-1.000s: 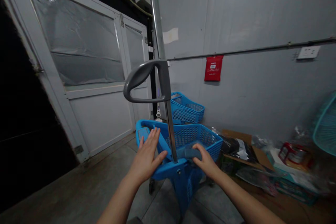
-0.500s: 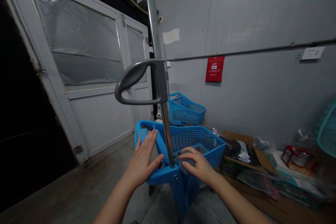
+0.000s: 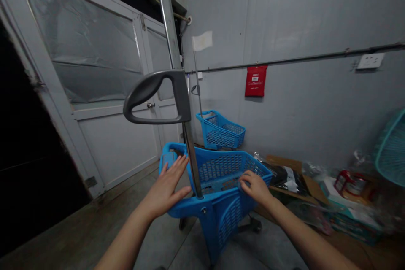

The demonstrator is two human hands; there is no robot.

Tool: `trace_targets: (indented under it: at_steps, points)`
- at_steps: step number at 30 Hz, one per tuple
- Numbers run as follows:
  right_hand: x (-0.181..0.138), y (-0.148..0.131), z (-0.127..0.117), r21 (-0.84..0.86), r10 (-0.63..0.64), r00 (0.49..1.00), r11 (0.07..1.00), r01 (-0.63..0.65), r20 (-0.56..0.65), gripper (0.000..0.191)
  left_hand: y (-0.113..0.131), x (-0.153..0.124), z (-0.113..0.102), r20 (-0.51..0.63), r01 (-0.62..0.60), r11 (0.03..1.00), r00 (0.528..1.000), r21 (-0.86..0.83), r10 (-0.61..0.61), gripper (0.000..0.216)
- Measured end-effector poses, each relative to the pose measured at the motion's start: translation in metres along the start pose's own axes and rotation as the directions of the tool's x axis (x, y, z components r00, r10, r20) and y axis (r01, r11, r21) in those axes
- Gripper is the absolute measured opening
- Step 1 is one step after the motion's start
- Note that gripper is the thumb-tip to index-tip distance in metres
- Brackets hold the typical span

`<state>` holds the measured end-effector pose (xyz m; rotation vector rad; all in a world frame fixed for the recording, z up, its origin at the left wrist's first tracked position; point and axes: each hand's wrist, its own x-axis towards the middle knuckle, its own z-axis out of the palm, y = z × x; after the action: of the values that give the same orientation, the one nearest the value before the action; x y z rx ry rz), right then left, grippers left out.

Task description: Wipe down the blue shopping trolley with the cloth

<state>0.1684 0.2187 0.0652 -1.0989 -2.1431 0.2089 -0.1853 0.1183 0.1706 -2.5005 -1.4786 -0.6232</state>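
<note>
In the head view a blue plastic shopping cart [image 3: 218,215] stands in front of me, its basket opening away to the right. A metal pole [image 3: 192,160] rises from its near end and carries a grey loop handle [image 3: 182,97]. My left hand [image 3: 166,190] lies flat, fingers stretched, over the cart's near left part beside the pole. At the near right rim of the basket, the fingers of my right hand [image 3: 257,189] are curled over a small grey-blue cloth, mostly covered by them.
Behind stands a second blue cart [image 3: 223,133] with a white flag [image 3: 202,41]. White doors [image 3: 120,143] are on the left. A red pouch [image 3: 255,81] hangs on the grey wall. An open cardboard box [image 3: 313,187], packages and a teal fan [image 3: 392,149] are at right.
My right hand has moved right and away from the pole, along the basket rim. My left hand stays by the pole. The whole view has shifted slightly.
</note>
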Motion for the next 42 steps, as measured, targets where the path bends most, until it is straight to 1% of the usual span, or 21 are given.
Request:
trace_targets:
  at_steps: [2,4,6,7,10,12,14,16,18,20,22,24,26,28,30,32,34,36,40,42]
  points:
    - [0.006,-0.041,0.014,0.074,-0.050,0.999,0.996,0.050,-0.010,0.018,-0.003,0.004,0.000,0.011,-0.006,1.000,1.000,0.004,0.006,0.076]
    - [0.011,-0.083,0.027,0.160,-0.100,0.993,0.981,0.108,-0.057,0.016,-0.007,0.006,-0.001,0.016,-0.006,1.000,1.000,0.019,0.006,0.075]
    - [0.014,-0.115,0.036,0.201,-0.113,0.989,0.971,0.131,-0.100,0.014,-0.011,0.005,-0.002,0.022,0.022,0.998,1.000,0.058,-0.023,0.076]
    - [0.015,-0.126,0.039,0.210,-0.111,0.988,0.969,0.132,-0.109,0.014,-0.011,0.004,-0.002,0.019,0.056,0.994,0.998,0.090,-0.057,0.077]
    - [0.014,-0.142,0.043,0.223,-0.106,0.990,0.967,0.124,-0.092,0.014,-0.003,-0.001,0.003,-0.030,0.190,0.964,0.982,0.185,-0.187,0.081]
    - [0.012,-0.144,0.045,0.227,-0.113,0.989,0.965,0.132,-0.093,0.015,0.008,-0.004,0.008,-0.087,0.272,0.934,0.962,0.230,-0.259,0.082]
    - [0.009,-0.141,0.048,0.229,-0.129,0.987,0.962,0.149,-0.099,0.018,0.016,-0.005,0.011,-0.148,0.361,0.893,0.932,0.270,-0.332,0.082]
    - [0.005,-0.128,0.048,0.216,-0.143,0.986,0.963,0.158,-0.086,0.018,0.018,-0.006,0.010,-0.180,0.415,0.858,0.909,0.304,-0.376,0.080]
    - [-0.002,-0.102,0.043,0.172,-0.128,0.990,0.976,0.136,-0.056,0.016,0.014,-0.006,0.006,-0.162,0.406,0.855,0.914,0.323,-0.373,0.078]
    - [-0.012,-0.063,0.031,0.094,-0.086,0.996,0.992,0.089,-0.031,0.014,0.007,-0.007,0.002,-0.134,0.388,0.861,0.921,0.328,-0.365,0.076]
    - [-0.025,-0.017,0.014,0.012,-0.044,0.999,0.999,0.045,-0.012,0.017,0.000,-0.007,-0.001,-0.116,0.384,0.866,0.923,0.322,-0.366,0.076]
    - [-0.037,0.027,-0.006,-0.056,0.017,1.000,0.998,-0.018,-0.022,0.020,-0.004,-0.006,-0.001,-0.114,0.385,0.867,0.923,0.316,-0.368,0.076]
    - [-0.047,0.062,-0.024,-0.107,0.088,0.995,0.990,-0.092,-0.044,0.023,-0.006,-0.005,0.000,-0.121,0.382,0.870,0.924,0.311,-0.362,0.077]
    - [-0.053,0.082,-0.034,-0.152,0.145,0.987,0.976,-0.154,-0.071,0.027,-0.007,-0.002,0.001,-0.129,0.372,0.875,0.928,0.309,-0.349,0.075]
    - [-0.053,0.084,-0.035,-0.204,0.189,0.976,0.957,-0.209,-0.112,0.028,-0.007,0.002,0.002,-0.134,0.357,0.880,0.934,0.312,-0.332,0.073]
    - [-0.049,0.070,-0.026,-0.245,0.208,0.966,0.939,-0.242,-0.155,0.027,-0.008,0.006,0.003,-0.141,0.346,0.882,0.938,0.318,-0.317,0.073]
    - [-0.040,0.039,-0.010,-0.242,0.185,0.970,0.945,-0.219,-0.157,0.025,-0.010,0.010,0.004,-0.151,0.343,0.884,0.939,0.318,-0.309,0.073]
    - [-0.026,-0.004,0.010,-0.181,0.127,0.984,0.972,-0.149,-0.127,0.023,-0.010,0.014,0.004,-0.156,0.341,0.886,0.939,0.313,-0.306,0.073]
    - [0.009,-0.101,0.051,0.005,0.038,0.991,0.999,-0.037,-0.127,0.018,-0.009,0.019,0.006,-0.147,0.326,0.889,0.945,0.320,-0.294,0.071]
    - [0.023,-0.138,0.063,0.066,-0.012,0.994,0.998,0.019,-0.108,0.020,-0.010,0.019,0.006,-0.148,0.321,0.890,0.946,0.324,-0.287,0.072]
